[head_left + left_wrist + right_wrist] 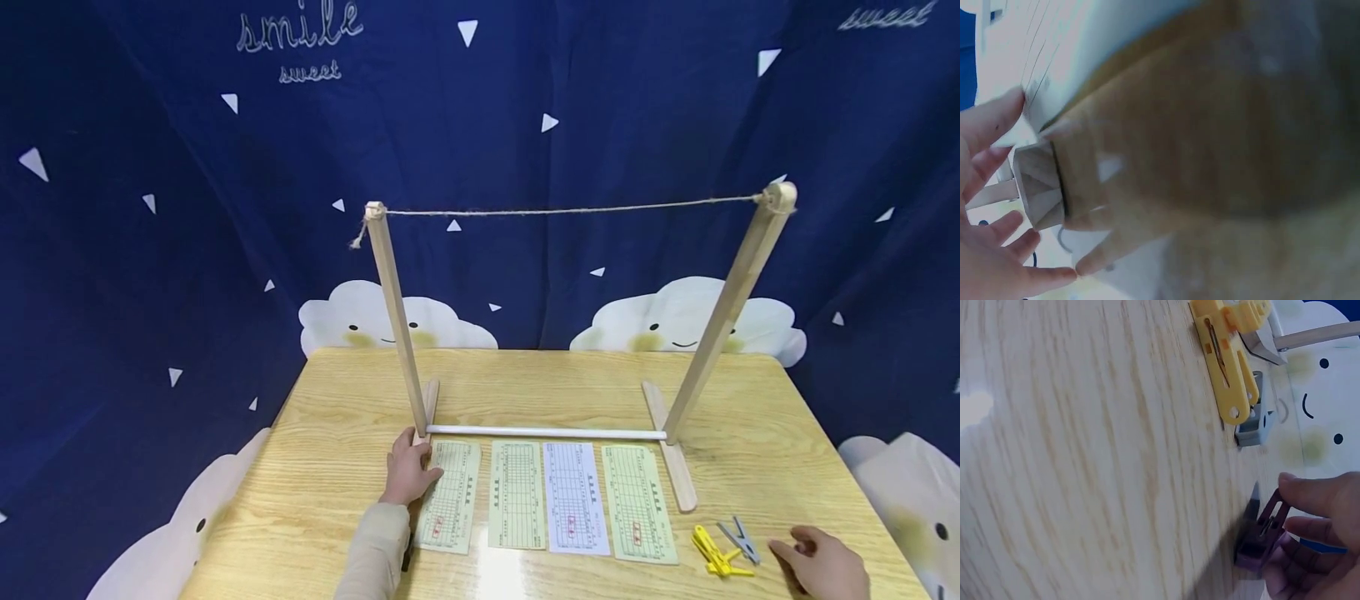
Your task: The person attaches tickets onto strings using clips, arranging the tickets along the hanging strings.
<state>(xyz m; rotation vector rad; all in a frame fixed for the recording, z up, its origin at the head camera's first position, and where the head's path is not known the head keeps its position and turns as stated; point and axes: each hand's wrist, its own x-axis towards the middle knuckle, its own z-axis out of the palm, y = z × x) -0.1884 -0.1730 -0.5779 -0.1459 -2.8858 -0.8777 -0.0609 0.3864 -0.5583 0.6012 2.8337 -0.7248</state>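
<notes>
At the stand's left foot (431, 400), my left hand (408, 475) lies with its thumb over the edge of the leftmost green slip (450, 500). The left wrist view shows that hand (991, 256) with fingers spread around the foot's end (1038, 187), beside paper (1047, 56). My right hand (1335, 506) pinches a purple clip (1263, 540) low over the table in the right wrist view. In the head view the right hand (828, 567) is right of a grey-blue clip (741, 540) and yellow clips (716, 554); its own clip is hard to see there.
Two wooden posts (397, 321) carry a string (562, 211) high above the table (315, 467). A white rod (547, 432) joins them low down. Another green slip (517, 496), a white slip (576, 498) and a third green slip (640, 504) lie in a row.
</notes>
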